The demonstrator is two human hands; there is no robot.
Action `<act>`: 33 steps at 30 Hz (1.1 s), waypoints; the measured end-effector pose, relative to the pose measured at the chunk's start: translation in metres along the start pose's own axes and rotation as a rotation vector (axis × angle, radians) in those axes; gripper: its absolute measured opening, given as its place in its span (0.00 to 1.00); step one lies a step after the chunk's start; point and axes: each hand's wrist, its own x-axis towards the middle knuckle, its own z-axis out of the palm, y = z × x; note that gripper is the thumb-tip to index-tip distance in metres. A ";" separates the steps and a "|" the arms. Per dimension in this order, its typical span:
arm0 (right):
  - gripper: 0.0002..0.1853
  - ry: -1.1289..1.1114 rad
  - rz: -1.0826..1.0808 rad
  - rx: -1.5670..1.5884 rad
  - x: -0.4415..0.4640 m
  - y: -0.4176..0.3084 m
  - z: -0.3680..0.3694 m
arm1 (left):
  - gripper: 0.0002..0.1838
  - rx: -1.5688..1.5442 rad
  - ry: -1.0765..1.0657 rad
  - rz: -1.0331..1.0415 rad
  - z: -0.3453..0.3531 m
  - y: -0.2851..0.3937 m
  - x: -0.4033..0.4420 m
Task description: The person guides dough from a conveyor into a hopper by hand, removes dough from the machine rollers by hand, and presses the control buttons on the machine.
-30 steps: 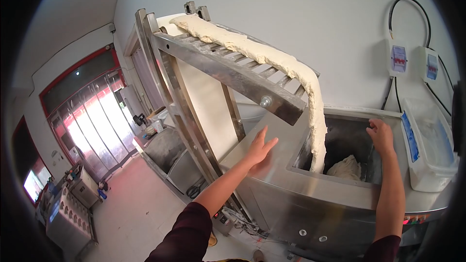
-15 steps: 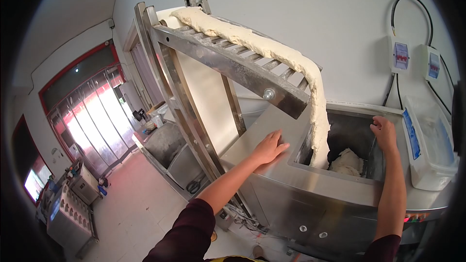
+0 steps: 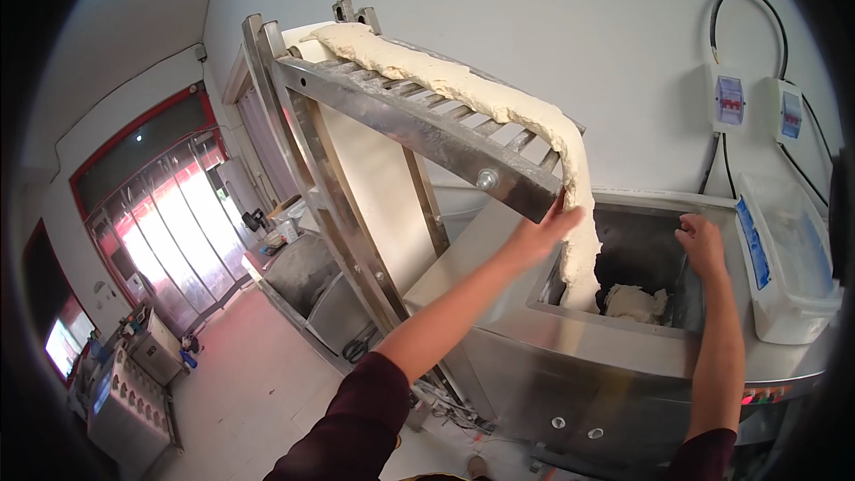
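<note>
A long strip of pale dough [image 3: 463, 85] lies along a sloping steel roller conveyor [image 3: 419, 129]. Its front end hangs down into the hopper [image 3: 641, 223] of a steel machine. My left hand [image 3: 545, 230] is at the left edge of the hanging dough, just under the conveyor's lower end. Its fingers are blurred and partly hidden, so their grip cannot be made out. Above the hopper's right rim is my right hand [image 3: 704, 242], its fingers curled in with nothing visible in them. A lump of dough [image 3: 635, 303] sits at the bottom of the hopper.
A clear plastic tub [image 3: 788, 267] with blue tape stands right of the hopper. Switch boxes [image 3: 728, 100] with black cables are on the wall. Left of the conveyor frame is a steel basin [image 3: 307, 272]. Lit buttons [image 3: 766, 395] line the machine's front right.
My left hand has lifted off the machine's steel top and moved up and right to the hanging dough. My right hand has stayed near the hopper rim. The hanging dough looks a little wider.
</note>
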 end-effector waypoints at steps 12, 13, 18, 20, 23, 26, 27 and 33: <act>0.17 0.000 0.004 -0.039 0.005 0.005 0.007 | 0.22 0.327 0.272 0.178 0.097 -0.019 0.005; 0.17 0.003 0.006 -0.034 0.004 0.005 0.005 | 0.22 0.337 0.272 0.167 0.090 -0.028 0.003; 0.17 0.009 -0.015 -0.019 0.003 0.007 0.005 | 0.26 0.457 0.015 -0.009 0.043 0.004 -0.012; 0.16 0.011 -0.011 -0.018 0.003 0.006 0.002 | 0.35 0.294 0.059 0.190 0.025 0.000 -0.008; 0.16 0.002 -0.023 -0.019 0.002 0.003 0.006 | 0.30 0.160 0.130 0.299 0.008 0.017 -0.002; 0.16 0.009 -0.040 -0.034 0.002 0.004 0.006 | 0.26 0.085 0.179 0.270 0.012 0.033 0.005; 0.16 0.012 -0.040 -0.033 0.002 0.004 0.007 | 0.24 0.134 0.197 0.222 0.014 0.037 0.005; 0.16 -0.008 -0.029 -0.053 0.001 -0.006 0.007 | 0.19 0.362 0.333 0.159 0.061 0.045 0.009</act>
